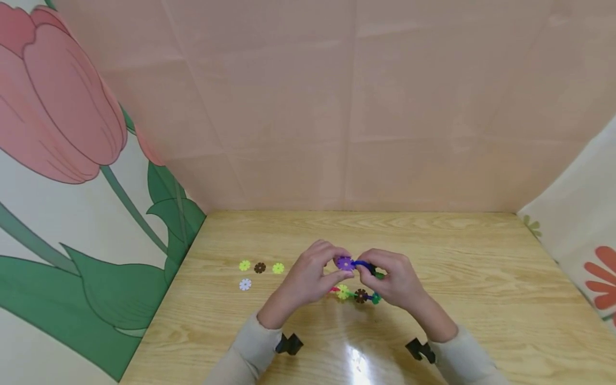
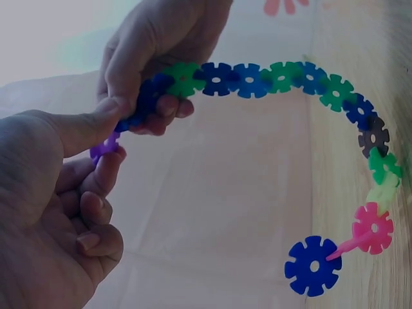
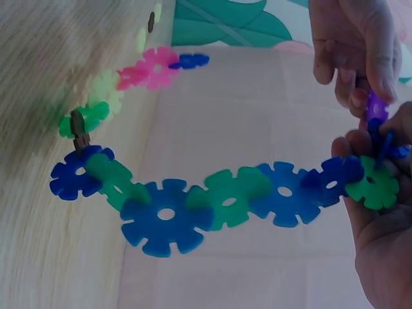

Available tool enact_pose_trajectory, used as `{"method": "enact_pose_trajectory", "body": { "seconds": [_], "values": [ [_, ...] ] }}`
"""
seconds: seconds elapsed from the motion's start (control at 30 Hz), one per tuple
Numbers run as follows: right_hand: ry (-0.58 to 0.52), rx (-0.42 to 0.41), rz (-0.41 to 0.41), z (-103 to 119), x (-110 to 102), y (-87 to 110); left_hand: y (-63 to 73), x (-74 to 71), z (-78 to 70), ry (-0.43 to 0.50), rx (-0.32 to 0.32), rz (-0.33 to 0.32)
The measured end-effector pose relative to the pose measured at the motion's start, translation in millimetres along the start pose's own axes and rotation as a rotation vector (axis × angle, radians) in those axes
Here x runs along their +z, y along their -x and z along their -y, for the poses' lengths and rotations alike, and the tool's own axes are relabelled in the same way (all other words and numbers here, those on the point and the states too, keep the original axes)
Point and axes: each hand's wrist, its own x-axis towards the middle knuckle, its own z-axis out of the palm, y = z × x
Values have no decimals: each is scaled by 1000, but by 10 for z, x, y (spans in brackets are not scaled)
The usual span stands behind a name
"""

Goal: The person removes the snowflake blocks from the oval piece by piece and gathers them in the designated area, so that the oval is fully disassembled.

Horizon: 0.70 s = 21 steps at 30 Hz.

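Observation:
In the head view my left hand pinches a purple snowflake disc between thumb and fingers. My right hand grips the dark blue end of a chain of interlocked snowflake discs, right where the purple disc meets it. From the right hand the chain curves away through blue, green, brown, pale yellow and pink discs. A blue disc sits at its far end. The left fingers partly cover the purple disc.
Loose discs lie on the wooden table left of the hands: a yellow one, a brown one, another yellow one and a white one. A pinkish cloth backdrop rises behind the table; a tulip-printed panel stands at left.

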Motion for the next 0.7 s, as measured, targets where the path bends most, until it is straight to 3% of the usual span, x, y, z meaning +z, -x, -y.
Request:
{"method": "enact_pose_trajectory", "body": {
  "seconds": [0.23, 0.47, 0.7],
  "values": [
    [-38, -30, 57, -8, -33, 4, 17, -65, 32, 32, 23, 74],
    [-79, 29, 66, -11, -99, 40, 63, -176, 93, 58, -4, 53],
    [-121, 80, 62, -21, -95, 56, 99, -184, 139, 56, -43, 55]
  ]
}}
